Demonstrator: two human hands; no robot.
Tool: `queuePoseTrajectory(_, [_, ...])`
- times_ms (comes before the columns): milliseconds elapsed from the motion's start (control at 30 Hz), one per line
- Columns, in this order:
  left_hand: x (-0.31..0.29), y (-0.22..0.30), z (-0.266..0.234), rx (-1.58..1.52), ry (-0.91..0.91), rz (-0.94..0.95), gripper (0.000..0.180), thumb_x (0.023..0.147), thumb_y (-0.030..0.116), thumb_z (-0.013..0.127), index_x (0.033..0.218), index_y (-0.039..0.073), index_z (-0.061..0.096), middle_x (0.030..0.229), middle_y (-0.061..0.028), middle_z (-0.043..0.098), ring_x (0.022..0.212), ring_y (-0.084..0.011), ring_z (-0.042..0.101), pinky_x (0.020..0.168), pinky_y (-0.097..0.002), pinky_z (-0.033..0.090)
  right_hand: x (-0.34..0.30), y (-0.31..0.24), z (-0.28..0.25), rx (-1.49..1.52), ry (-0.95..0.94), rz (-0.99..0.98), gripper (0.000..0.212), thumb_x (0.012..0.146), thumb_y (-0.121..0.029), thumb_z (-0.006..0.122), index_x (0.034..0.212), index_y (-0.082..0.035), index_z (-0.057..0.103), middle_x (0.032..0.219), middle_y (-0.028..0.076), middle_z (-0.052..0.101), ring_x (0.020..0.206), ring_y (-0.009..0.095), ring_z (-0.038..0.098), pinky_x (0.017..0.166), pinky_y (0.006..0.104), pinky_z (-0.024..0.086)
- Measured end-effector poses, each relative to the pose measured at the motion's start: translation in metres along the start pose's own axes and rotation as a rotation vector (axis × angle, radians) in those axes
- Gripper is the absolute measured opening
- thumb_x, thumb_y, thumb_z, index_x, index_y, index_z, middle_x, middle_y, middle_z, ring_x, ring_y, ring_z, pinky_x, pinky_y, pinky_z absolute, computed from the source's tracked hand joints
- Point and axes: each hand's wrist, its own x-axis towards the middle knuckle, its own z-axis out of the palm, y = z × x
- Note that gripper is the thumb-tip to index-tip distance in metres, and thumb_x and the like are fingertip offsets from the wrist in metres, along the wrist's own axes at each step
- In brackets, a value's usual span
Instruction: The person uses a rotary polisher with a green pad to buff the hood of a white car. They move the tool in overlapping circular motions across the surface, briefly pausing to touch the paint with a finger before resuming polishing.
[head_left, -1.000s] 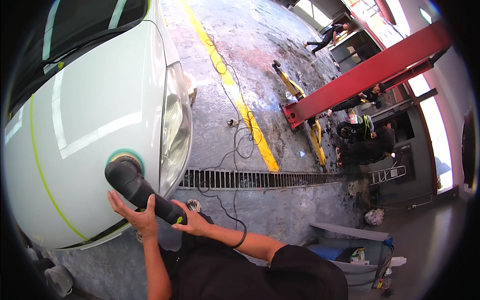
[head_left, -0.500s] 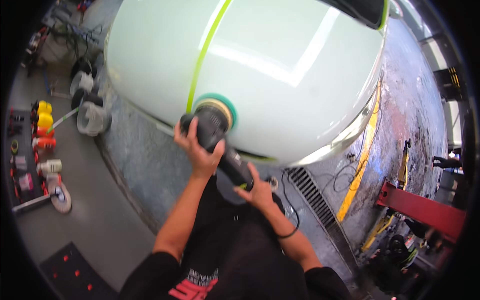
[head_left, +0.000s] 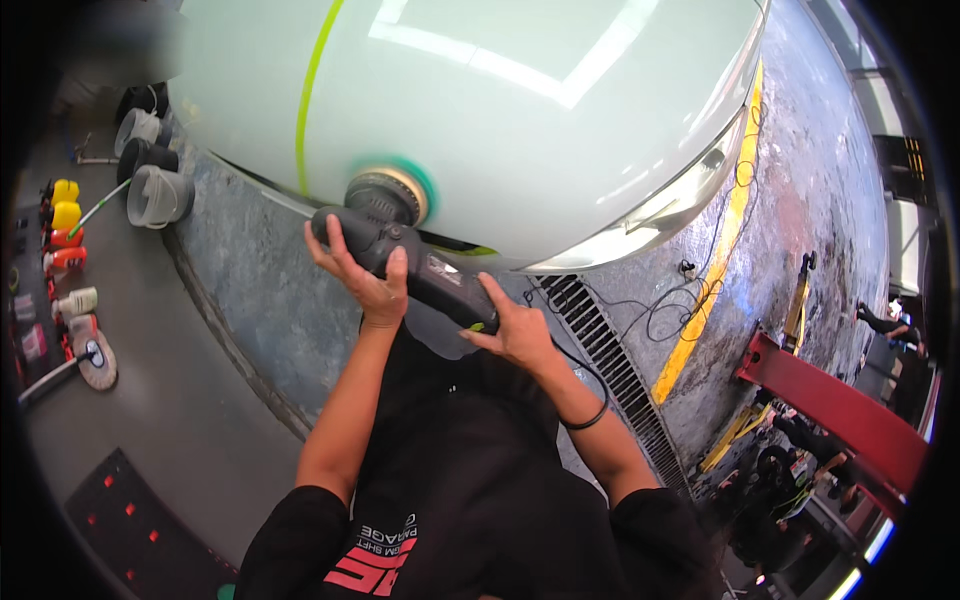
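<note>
A black power polisher (head_left: 448,287) rests its round pad (head_left: 428,188) on the front of a pale green car hood (head_left: 520,130). The pad's green rim is smeared, as if spinning. My left hand (head_left: 368,285) is wrapped over the polisher's head end. On the rear of its handle, my right hand (head_left: 517,330) is closed with the thumb along the underside. Lime-green tape (head_left: 314,85) runs along the hood, left of the pad. A dark cord loops from the polisher's rear over my right forearm.
Buckets (head_left: 158,197) stand on the floor at left, beside bottles (head_left: 66,214) and a round pad on a handle (head_left: 97,360). A floor drain grate (head_left: 600,345), a loose cord and a yellow line (head_left: 705,320) lie at right, near a red lift arm (head_left: 835,400). People are at far right.
The polisher has shifted rightward from the tape and nearer the hood's front edge, its handle now lying flatter across. Both hands keep their hold. The whole view has also shifted.
</note>
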Motion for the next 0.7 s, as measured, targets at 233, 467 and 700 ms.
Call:
queuePoseTrajectory(233, [-0.099, 0.065, 0.057, 0.04, -0.015, -0.012, 0.107, 0.088, 0.049, 0.077, 0.171, 0.006, 0.027, 0.173, -0.0358, 0.005, 0.159, -0.0544, 0.017, 0.127, -0.0645, 0.024, -0.087, 0.091, -0.054, -0.026, -0.097, 0.061, 0.113, 0.077, -0.055, 0.094, 0.166, -0.011, 0.039, 0.104, 0.023, 0.079, 0.082, 0.042, 0.079, 0.072, 0.0464, 0.063])
queuePoseTrajectory(467, [-0.138, 0.092, 0.087, -0.082, -0.036, 0.033, 0.075, 0.086, 0.042, 0.08, 0.154, 0.015, 0.062, 0.175, -0.037, 0.0, 0.16, -0.0562, 0.019, 0.128, -0.0587, 0.03, -0.129, 0.151, -0.05, 0.006, 0.034, -0.035, 0.12, 0.073, -0.054, 0.097, 0.166, -0.007, 0.037, 0.1, 0.021, 0.08, 0.075, 0.04, 0.078, 0.068, 0.0445, 0.062])
queuePoseTrajectory(700, [-0.075, 0.05, 0.04, -0.008, 0.017, 0.05, 0.071, 0.089, 0.044, 0.075, 0.151, 0.011, 0.062, 0.174, -0.0382, 0.004, 0.156, -0.0554, 0.026, 0.126, -0.0601, 0.031, -0.065, 0.09, -0.023, -0.026, -0.005, -0.049, 0.115, 0.076, -0.051, 0.096, 0.164, -0.006, 0.038, 0.093, 0.024, 0.078, 0.074, 0.041, 0.078, 0.065, 0.0461, 0.062])
